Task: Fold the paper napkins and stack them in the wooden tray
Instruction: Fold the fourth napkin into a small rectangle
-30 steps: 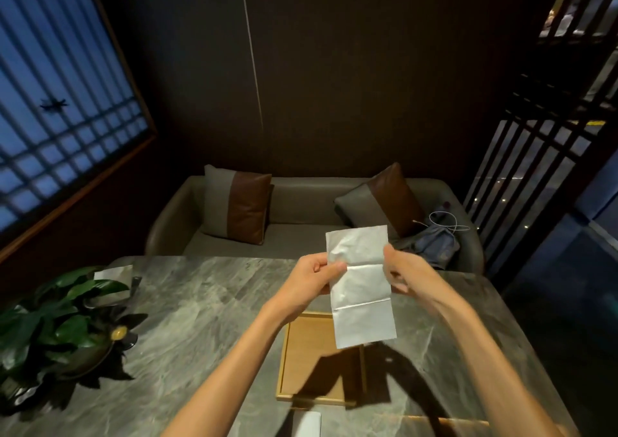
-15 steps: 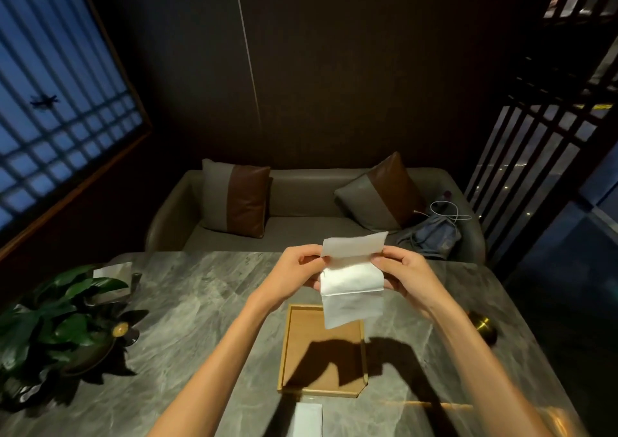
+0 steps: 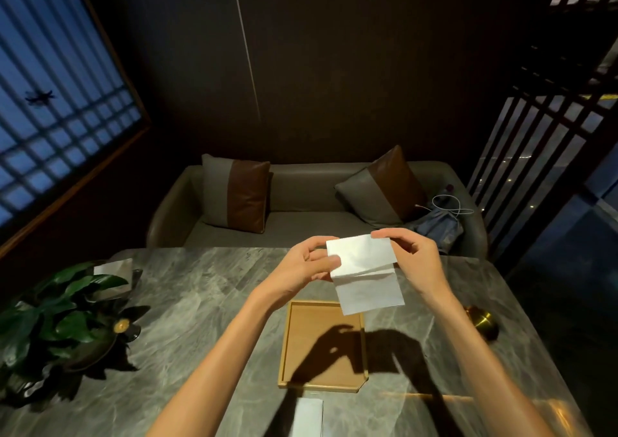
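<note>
We see a white paper napkin (image 3: 363, 269) held up in the air, above the far end of the wooden tray (image 3: 285, 346). It does not touch the tray. The left hand (image 3: 301, 269) pinches the napkin's left edge between thumb and fingers. The right hand (image 3: 414, 262) pinches the top right corner with its fingertips. Both grips are small and tight, just on the paper.

The top part of the napkin looks folded over the front, and a lower flap hangs down below it. So we think the fold is half done. One part is over, and the hanging flap is not yet tucked up.

The tray lies flat on the table (image 3: 200, 302), and the shadows of the two hands fall on its wooden floor. Just on the near side of the tray lies a white strip (image 3: 309, 416). It may be more napkins, but we cannot tell. Far to the left of the tray stands a leafy plant (image 3: 60, 319). To the right of the tray sits a small shiny brass thing (image 3: 483, 324).

Next, we think, the edges should come together so they match. Then the crease gets pressed flat and the folded napkin goes down into the tray. Paper this thin is floppy and tears easily, so the fingers should be gentle. The corners should line up before pressing.
</note>
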`<state>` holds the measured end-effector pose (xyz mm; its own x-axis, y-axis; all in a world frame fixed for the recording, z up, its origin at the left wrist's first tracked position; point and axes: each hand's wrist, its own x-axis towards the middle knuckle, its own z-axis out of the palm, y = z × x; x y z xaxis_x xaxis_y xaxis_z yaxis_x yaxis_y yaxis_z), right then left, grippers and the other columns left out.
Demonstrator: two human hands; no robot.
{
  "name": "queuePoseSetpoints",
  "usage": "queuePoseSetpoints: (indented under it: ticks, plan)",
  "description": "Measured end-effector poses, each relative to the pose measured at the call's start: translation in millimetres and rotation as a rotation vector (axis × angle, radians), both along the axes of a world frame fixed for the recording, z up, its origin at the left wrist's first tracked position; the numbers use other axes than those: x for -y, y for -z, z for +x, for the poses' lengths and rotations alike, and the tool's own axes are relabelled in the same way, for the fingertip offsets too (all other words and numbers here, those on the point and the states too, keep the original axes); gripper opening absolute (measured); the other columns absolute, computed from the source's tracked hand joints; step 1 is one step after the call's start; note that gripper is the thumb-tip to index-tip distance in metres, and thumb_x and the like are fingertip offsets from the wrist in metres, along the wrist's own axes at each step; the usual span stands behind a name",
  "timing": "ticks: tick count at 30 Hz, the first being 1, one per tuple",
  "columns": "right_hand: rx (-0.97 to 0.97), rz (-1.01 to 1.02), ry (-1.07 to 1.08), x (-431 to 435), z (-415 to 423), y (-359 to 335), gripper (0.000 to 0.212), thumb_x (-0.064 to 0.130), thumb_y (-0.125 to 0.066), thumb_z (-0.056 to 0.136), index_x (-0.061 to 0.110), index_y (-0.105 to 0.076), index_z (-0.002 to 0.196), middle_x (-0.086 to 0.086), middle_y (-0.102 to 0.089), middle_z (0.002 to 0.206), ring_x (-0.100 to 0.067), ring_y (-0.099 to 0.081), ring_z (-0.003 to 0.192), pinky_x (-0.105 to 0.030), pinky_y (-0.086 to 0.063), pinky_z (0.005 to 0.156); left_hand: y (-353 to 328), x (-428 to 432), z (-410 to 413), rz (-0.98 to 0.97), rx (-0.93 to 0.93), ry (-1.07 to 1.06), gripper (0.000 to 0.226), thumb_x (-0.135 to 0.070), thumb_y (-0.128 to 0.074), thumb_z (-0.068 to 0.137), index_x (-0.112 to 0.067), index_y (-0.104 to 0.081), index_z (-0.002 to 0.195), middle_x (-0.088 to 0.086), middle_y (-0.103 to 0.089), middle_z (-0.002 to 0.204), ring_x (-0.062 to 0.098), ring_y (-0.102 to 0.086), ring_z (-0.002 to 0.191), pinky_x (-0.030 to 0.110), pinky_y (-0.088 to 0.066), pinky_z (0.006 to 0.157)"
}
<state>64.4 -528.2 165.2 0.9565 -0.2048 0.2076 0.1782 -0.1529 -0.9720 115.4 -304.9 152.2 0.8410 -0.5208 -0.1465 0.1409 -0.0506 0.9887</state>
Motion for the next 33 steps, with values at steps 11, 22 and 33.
queuePoseSetpoints:
  ticks: [11,22,33]
  plan:
    - [-0.09,0.001,-0.109,7.8,-5.3,5.6,0.043,0.001,-0.056,0.098,0.032,-0.061,0.126,0.012,-0.066,0.12,0.002,-0.068,0.1,-0.02,-0.059,0.067,-7.6,2.8,4.8,-0.006,0.049,-0.027,0.039,-0.01,-0.059,0.1,-0.035,-0.057,0.13,0.009,-0.076,0.113,0.022,-0.074,0.105,0.03,-0.063,0.083]
    - [-0.502,0.237,-0.087,-8.4,-7.1,10.9,0.01,0.016,-0.069,0.088,0.018,-0.079,0.087,-0.011,-0.078,0.081,-0.027,-0.076,0.071,-0.032,-0.056,0.059,0.5,4.7,-5.7,-0.013,-0.032,0.038,0.024,-0.029,-0.067,0.096,-0.016,-0.07,0.117,0.002,-0.075,0.11,0.02,-0.075,0.095,0.03,-0.063,0.07]
    - [-0.378,-0.014,-0.07,-11.2,-16.5,12.0,0.054,0.034,-0.049,0.102,-0.019,-0.055,0.097,-0.036,-0.056,0.088,-0.035,-0.053,0.075,-0.038,-0.036,0.072,10.5,18.4,-9.6,0.128,-0.016,-0.273,0.019,-0.033,-0.058,0.101,-0.016,-0.066,0.104,0.008,-0.074,0.096,0.016,-0.075,0.075,0.02,-0.058,0.063]
